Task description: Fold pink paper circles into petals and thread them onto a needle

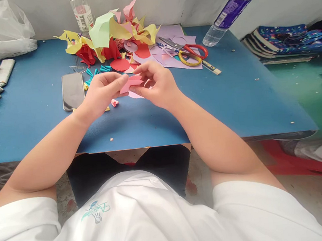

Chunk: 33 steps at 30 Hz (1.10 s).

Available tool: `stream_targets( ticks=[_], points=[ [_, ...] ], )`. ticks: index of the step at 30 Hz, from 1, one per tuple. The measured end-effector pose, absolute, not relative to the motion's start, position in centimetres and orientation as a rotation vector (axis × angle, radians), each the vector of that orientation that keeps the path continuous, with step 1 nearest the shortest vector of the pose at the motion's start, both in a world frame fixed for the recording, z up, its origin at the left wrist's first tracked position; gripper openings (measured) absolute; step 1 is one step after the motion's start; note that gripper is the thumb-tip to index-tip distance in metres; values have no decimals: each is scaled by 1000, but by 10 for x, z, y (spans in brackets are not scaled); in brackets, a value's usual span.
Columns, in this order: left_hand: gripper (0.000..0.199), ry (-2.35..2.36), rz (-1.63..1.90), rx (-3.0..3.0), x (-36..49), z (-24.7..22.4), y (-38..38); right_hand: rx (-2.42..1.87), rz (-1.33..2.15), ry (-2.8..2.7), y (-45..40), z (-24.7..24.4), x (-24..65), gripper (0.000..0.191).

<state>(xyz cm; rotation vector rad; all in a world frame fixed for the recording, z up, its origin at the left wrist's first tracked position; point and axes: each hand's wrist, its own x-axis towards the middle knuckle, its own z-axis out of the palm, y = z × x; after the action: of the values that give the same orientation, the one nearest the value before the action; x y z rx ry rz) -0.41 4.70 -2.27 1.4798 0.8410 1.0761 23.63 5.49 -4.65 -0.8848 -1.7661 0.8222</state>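
Observation:
A folded piece of pink paper (128, 84) is held between both hands above the blue table. My left hand (103, 89) pinches its left side between thumb and fingers. My right hand (157, 83) grips its right side, with the thumb below and the fingers curled over. Under the hands lies another pink piece, partly hidden. Small teal rolled papers (105, 68) and a red paper circle (120, 65) are just beyond the hands. A small pink-and-red roll (114, 102) rests near my left hand.
A phone (73, 91) lies left of the hands. Crumpled coloured paper (108, 30) is piled behind them. Scissors (191, 54) and a cutter (212, 67) lie at the right. Bottles (83, 15) (226, 14) stand at the back, and a plastic bag (0, 30) is at the far left.

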Motion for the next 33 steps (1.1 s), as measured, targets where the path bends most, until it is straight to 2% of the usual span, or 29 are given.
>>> stream_targets(
  ticks=[2,6,9,13,19,25,33],
  points=[
    [53,871,1107,1529,-4,-23,46,-883,866,-1772,51,-42,235,50],
    [46,902,1149,1553,-4,-25,45,-868,929,-1796,49,-37,236,64],
    [40,921,1164,1620,-4,-25,45,-873,907,-1798,52,-40,237,66],
    [45,934,1144,1745,-5,-27,48,-867,832,-1827,54,-45,239,66],
    [46,905,1170,1831,-5,-33,53,-831,804,-1892,53,-43,242,76],
    [47,980,1127,1750,-9,-29,50,-917,905,-1856,49,-39,239,69],
    [47,980,1116,1679,-6,-28,48,-886,828,-1840,46,-37,240,74]
  ],
)
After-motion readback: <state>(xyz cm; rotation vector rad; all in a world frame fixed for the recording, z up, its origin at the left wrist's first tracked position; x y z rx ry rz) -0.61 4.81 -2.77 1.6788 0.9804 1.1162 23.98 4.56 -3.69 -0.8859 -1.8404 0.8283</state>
